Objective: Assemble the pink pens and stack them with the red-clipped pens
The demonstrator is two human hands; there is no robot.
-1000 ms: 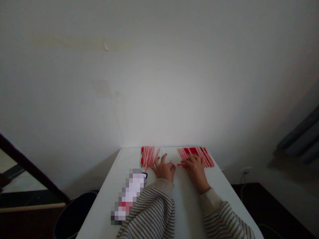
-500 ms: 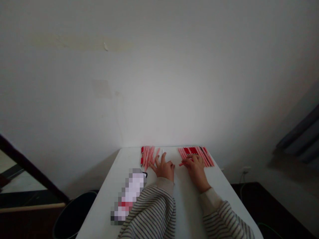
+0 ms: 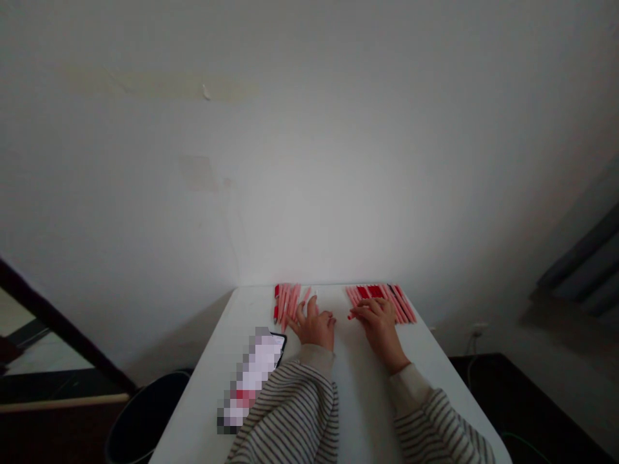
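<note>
My left hand [image 3: 315, 327] is over the far middle of the white table [image 3: 362, 399]. Its thumb and index finger are pinched together, and whatever may be between them is too small to make out. The other fingers are spread beside a group of pink and red pens [image 3: 288, 303]. My right hand [image 3: 381, 323] is closed on a red pen [image 3: 351, 316]; one end sticks out to the left, the rest is hidden under the fingers. Just beyond it lies a row of pink and red pens [image 3: 402, 303], with a dark one among them.
A phone [image 3: 261, 361], partly blurred out, lies left of my left forearm. The table's far edge meets a pale wall [image 3: 309, 161]. A dark bin [image 3: 145, 419] stands on the floor to the left. At the right are a wall socket [image 3: 478, 327] and cable.
My left hand has shifted slightly left. The red pen in my right hand shows less of its length, drawn up under the fingers.
</note>
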